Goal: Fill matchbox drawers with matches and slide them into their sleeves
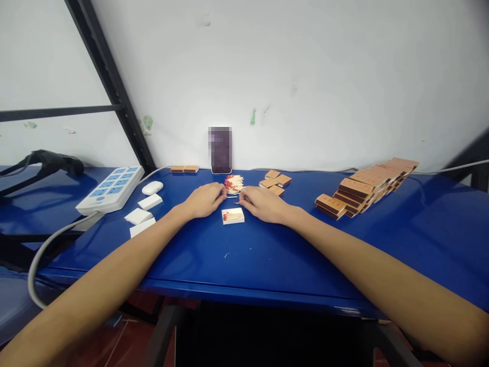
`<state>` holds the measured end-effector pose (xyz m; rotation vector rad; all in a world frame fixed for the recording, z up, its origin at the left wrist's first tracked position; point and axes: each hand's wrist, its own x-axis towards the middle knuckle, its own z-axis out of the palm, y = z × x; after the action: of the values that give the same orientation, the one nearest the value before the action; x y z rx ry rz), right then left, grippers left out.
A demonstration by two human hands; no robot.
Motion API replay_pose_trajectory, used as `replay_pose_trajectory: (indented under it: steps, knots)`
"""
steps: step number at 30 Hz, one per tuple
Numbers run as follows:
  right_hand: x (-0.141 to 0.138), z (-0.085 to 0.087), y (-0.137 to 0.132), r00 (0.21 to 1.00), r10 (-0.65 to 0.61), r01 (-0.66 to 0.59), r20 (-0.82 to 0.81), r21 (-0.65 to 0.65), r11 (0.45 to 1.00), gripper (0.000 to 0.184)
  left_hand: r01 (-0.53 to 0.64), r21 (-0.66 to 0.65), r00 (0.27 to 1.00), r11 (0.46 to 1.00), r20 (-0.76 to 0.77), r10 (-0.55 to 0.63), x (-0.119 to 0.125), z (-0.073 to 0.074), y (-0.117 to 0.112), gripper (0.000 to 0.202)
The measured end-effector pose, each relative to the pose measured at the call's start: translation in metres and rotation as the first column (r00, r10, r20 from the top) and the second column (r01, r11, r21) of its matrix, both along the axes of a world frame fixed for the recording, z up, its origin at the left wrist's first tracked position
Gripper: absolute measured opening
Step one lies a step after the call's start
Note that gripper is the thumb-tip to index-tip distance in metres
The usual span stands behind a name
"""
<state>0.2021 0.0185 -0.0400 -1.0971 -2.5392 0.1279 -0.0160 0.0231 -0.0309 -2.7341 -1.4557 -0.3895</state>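
Person's own body, 2 bare arms: left hand [207,199] and left forearm [114,270] uncovered, right hand [263,205] and right forearm [367,260] likewise. Forearms long, slim, smooth in outline, narrowest at the wrists, broader toward the elbows (both get cut off by the frame edge). Hands small next to forearms, fingers slender; nails too small to tell.

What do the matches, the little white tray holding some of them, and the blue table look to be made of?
Matches: probably wood, given the pale, straight sticks with red heads.
White tray: likely thin card, judging by its plain white walls.
Blue table: perhaps painted metal or laminate; its glossy surface shows reflections, but not what lies beneath.
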Motion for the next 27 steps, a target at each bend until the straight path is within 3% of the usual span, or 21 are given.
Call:
replay_pose_trajectory:
  steps: [6, 10, 17, 23, 27]
  knots:
    - [-0.004, -0.004, 0.000, 0.999, 0.015, -0.013, -0.038, 0.043, 0.999, 0.014, 0.118, -0.068, 0.984, 0.991, 0.142, -0.108, 0.009, 0.001, 0.000, 0.031]
    - [-0.006, -0.005, 0.003, 0.997, -0.054, 0.053, -0.060, -0.021, 0.998, 0.016, 0.117, -0.080, 0.971, 0.990, 0.218, -0.097, 0.007, 0.011, -0.005, 0.041]
    - [-0.007, -0.002, 0.000, 0.997, -0.065, 0.066, 0.040, -0.033, 0.997, 0.018, 0.158, -0.320, 0.987, 0.934, 0.016, -0.162, 0.002, 0.035, -0.033, 0.048]
    - [-0.005, 0.008, -0.008, 0.993, -0.055, 0.063, 0.106, -0.074, 0.995, 0.016, 0.189, -0.272, 0.978, 0.944, -0.030, -0.205, 0.001, 0.035, -0.037, 0.042]
    - [-0.002, 0.008, -0.007, 0.992, -0.028, 0.038, 0.123, -0.080, 0.996, 0.014, 0.213, -0.163, 0.976, 0.963, -0.013, -0.218, 0.002, 0.030, -0.033, 0.034]
